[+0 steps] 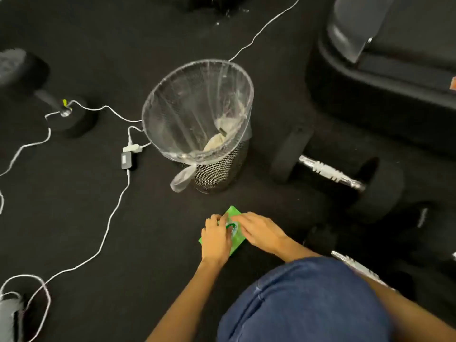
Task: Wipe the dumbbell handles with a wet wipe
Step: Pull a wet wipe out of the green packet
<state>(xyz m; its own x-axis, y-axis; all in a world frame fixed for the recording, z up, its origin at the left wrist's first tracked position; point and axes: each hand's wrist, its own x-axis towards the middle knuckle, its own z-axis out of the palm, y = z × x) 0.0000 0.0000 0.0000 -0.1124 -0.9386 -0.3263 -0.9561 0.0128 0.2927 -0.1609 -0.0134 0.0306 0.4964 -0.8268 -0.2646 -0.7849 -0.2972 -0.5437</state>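
Note:
A green wet-wipe pack [233, 212] lies flat on the black floor in front of me. My left hand [216, 239] rests on its near left part, fingers curled down over the edge. My right hand [259, 229] reaches across from the right, fingertips at the clear lid in the pack's middle; whether they pinch anything I cannot tell. A black dumbbell with a chrome handle [330, 172] lies to the right. A second dumbbell's chrome handle [355, 266] shows by my knee.
A mesh waste bin [217, 174] lined with a clear bag holds used wipes, just beyond the pack. White cables [111, 218] and a small adapter run over the floor at left. Another dumbbell [49, 99] lies far left. A dark bench fills the upper right.

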